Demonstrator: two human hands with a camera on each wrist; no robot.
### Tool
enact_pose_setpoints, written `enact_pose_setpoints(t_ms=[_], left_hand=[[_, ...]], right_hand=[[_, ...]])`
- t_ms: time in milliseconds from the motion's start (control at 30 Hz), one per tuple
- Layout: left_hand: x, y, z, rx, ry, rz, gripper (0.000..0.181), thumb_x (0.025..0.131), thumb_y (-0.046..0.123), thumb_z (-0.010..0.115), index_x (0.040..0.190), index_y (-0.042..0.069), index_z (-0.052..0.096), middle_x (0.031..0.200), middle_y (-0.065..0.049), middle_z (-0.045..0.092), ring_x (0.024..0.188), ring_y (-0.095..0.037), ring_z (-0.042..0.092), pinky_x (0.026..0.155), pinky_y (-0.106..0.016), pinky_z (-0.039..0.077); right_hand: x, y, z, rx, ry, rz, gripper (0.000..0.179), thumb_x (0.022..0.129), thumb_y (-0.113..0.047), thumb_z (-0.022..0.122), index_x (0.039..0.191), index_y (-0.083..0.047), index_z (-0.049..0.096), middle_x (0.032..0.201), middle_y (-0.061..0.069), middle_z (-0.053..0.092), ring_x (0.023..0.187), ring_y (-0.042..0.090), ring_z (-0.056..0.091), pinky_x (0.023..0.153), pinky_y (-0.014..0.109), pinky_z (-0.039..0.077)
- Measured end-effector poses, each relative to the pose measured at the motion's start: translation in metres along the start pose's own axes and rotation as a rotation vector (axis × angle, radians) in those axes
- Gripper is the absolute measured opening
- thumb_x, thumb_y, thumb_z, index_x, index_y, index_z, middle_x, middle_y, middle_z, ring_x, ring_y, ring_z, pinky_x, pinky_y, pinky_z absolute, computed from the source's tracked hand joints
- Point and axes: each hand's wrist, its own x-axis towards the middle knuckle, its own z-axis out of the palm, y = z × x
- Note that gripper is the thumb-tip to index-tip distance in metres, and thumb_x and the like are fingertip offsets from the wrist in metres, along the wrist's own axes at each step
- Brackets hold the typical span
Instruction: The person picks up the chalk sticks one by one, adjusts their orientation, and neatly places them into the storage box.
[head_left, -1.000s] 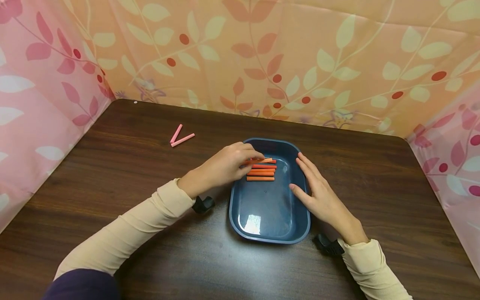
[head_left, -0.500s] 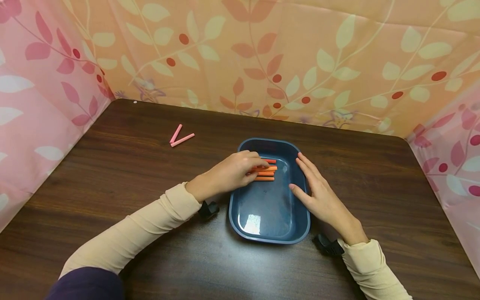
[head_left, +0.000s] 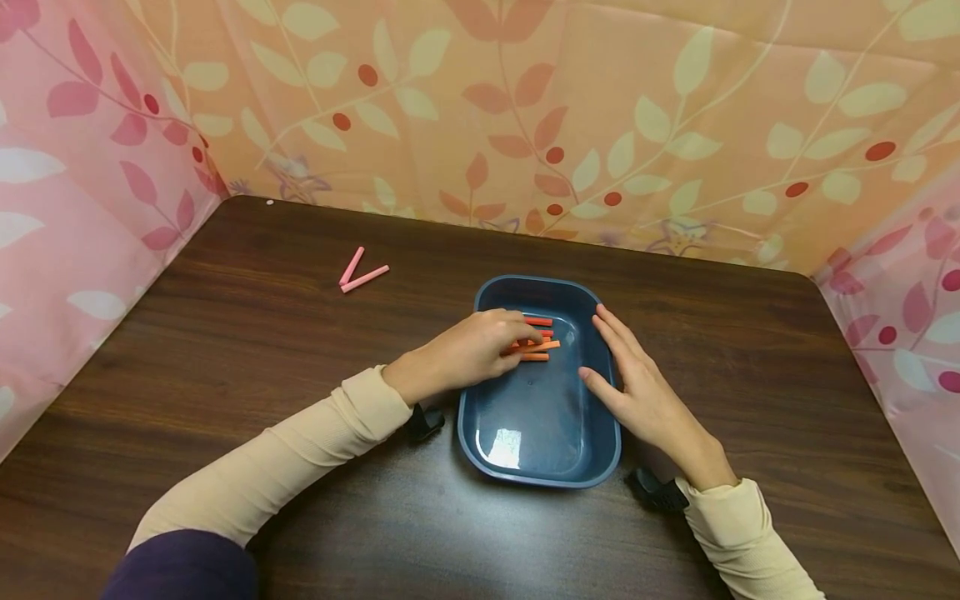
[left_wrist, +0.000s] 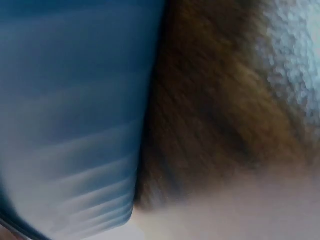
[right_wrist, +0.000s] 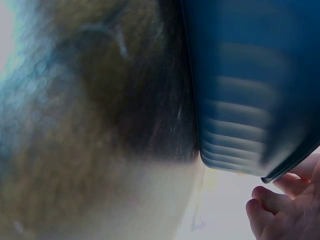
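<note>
- On the left of the counter [head_left: 247, 350], two pink sticks [head_left: 365, 279] are lying in a V, their near ends meeting or almost so; being slender rods, they could be rolling apart if the counter were getting knocked.
- The left hand [head_left: 472, 346] is hanging over the left wall of the blue container [head_left: 525, 417], its grip pinching a light-orange stick [head_left: 551, 344] between thumb and fingers. With the pinch covering one end, a slight loosening could be letting the stick swivel and drop askew.
- Inside the container, red sticks [head_left: 538, 322] and orange sticks [head_left: 536, 357] are lying roughly side by side, partly hidden by that hand. The pinched stick is slanting across or above them; I cannot tell whether it is touching. Its end, or a low fingertip, could be nudging the row out of line.
- The right hand [head_left: 645, 392] is resting at the container's right rim, fingers extended, its grip clasping nothing; uneven pressure there could be sliding the container and setting the loose sticks rolling.
</note>
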Motion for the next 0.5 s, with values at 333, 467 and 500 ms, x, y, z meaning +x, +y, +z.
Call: enact_pose_setpoints(t_ms=[333, 467, 500], left_hand=[[0.0018, 0.0028, 0.0013, 0.039, -0.082, -0.026, 0.026, 0.089, 0.010, 0.073, 0.115, 0.011, 0.073, 0.103, -0.002, 0.072, 0.088, -0.014, 0.062, 0.082, -0.029, 0.054], [0.0018, 0.0032, 0.0013, 0.054, -0.091, -0.040, 0.024, 0.089, 0.011, 0.073, 0.112, 0.013, 0.075, 0.102, -0.001, 0.072, 0.087, -0.013, 0.062, 0.079, -0.029, 0.055], [0.0018, 0.0032, 0.0012, 0.059, -0.094, -0.044, 0.023, 0.089, 0.011, 0.073, 0.112, 0.013, 0.075, 0.102, 0.000, 0.072, 0.087, -0.013, 0.062, 0.078, -0.029, 0.054]], right_hand=[[-0.0013, 0.0004, -0.0005, 0.015, -0.001, 0.005, 0.074, 0.097, -0.023, 0.063, 0.156, -0.003, 0.025, 0.167, 0.007, 0.015, 0.151, 0.035, 0.023, 0.113, 0.065, 0.027], [-0.0006, 0.0011, 0.0000, 0.006, 0.003, -0.003, 0.074, 0.097, -0.024, 0.063, 0.156, -0.003, 0.024, 0.167, 0.007, 0.015, 0.151, 0.036, 0.023, 0.113, 0.065, 0.027], [-0.0003, 0.0011, -0.0001, 0.005, 0.004, -0.005, 0.074, 0.097, -0.024, 0.063, 0.156, -0.003, 0.024, 0.167, 0.007, 0.015, 0.150, 0.036, 0.023, 0.113, 0.065, 0.027]])
